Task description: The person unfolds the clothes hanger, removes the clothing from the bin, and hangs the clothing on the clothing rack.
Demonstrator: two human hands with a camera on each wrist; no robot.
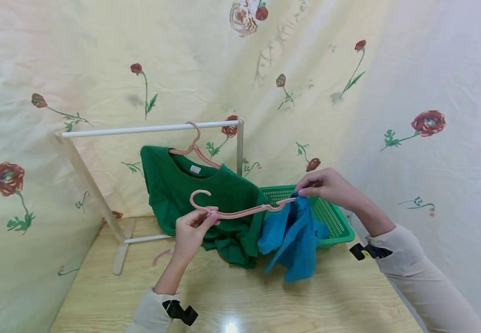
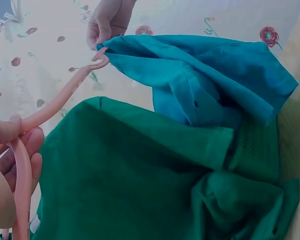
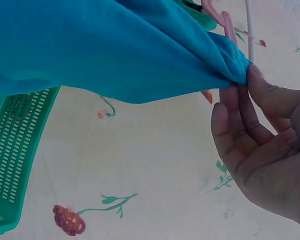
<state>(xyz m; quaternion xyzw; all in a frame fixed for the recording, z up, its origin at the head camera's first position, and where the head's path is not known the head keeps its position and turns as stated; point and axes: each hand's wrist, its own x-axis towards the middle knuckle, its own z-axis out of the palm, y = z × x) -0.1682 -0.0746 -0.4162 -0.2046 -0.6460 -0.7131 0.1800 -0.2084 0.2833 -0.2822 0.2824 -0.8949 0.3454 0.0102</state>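
My left hand pinches a pink clothes hanger near its hook, holding it out sideways above the table. At the hanger's far end, my right hand pinches the edge of a blue garment between thumb and fingers. The cloth hangs down in folds from there. In the left wrist view the hanger's tip meets the pinched corner of the blue cloth. Behind the hands, a green T-shirt hangs on another pink hanger, its lower part draped toward the table.
A small rack with a white rail and wooden legs stands at the back left. Behind the blue cloth sits a green perforated basket. Another pink hanger piece lies on the wooden table. Flowered cloth covers the walls.
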